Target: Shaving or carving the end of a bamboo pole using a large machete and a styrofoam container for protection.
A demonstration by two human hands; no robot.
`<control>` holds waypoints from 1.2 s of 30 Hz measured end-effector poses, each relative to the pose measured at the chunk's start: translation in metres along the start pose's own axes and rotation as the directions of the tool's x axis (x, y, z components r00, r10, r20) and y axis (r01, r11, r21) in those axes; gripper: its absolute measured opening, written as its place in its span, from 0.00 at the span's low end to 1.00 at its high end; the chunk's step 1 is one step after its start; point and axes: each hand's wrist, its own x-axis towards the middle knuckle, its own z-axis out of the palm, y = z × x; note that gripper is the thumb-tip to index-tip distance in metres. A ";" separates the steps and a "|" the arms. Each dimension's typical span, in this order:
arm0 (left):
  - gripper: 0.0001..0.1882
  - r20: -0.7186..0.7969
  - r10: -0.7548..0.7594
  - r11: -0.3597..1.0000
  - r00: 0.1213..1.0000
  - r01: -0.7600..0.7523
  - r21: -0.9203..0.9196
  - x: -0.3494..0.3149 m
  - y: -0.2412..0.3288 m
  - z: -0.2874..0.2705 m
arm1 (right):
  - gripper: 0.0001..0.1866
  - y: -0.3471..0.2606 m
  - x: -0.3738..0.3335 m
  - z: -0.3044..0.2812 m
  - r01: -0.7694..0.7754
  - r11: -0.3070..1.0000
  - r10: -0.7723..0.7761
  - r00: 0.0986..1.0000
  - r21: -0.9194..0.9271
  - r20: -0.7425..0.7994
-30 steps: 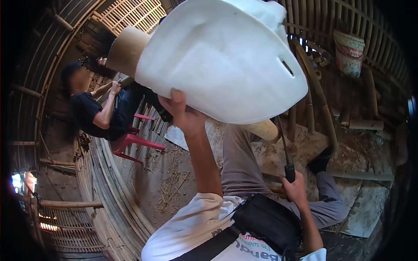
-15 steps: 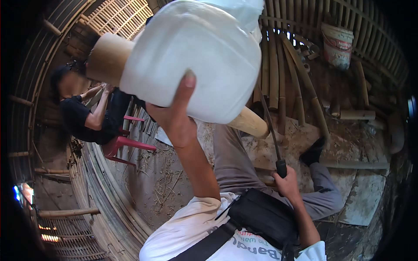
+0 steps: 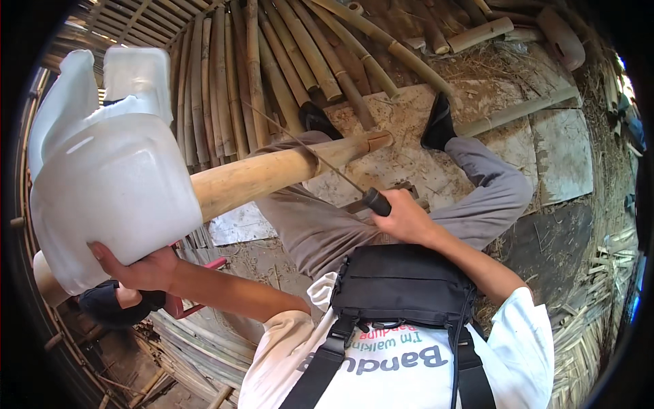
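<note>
A white plastic jug (image 3: 116, 191) with a cut, ragged top edge sits around a thick bamboo pole (image 3: 252, 174). My left hand (image 3: 146, 269) is closed on the jug's lower side, thumb on its near face, the other fingers partly hidden behind it. The pole's narrower end, with a slit in it, points away to the right over my lap. My right hand (image 3: 402, 215) grips the black handle (image 3: 377, 202) of a long thin blade (image 3: 334, 169). The blade slants up and left across the pole; from here I cannot tell whether it touches.
Several bamboo poles (image 3: 218, 88) lie side by side beyond my legs. A flat bamboo strip (image 3: 521, 112) lies on dusty boards (image 3: 562, 157) to the right. On the left, partly behind the jug, is a person in dark clothes (image 3: 112, 303) by a red chair (image 3: 194, 307).
My view has turned. The jug and left hand now appear lower and farther left, showing more of the pole. My right hand has come up and inward, its blade now crossing the pole.
</note>
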 end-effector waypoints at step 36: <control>0.31 0.236 0.142 0.981 0.961 -0.105 -0.163 0.009 -0.021 0.036 | 0.11 -0.070 -0.023 -0.015 0.159 0.981 -0.155 0.987 0.114 -0.047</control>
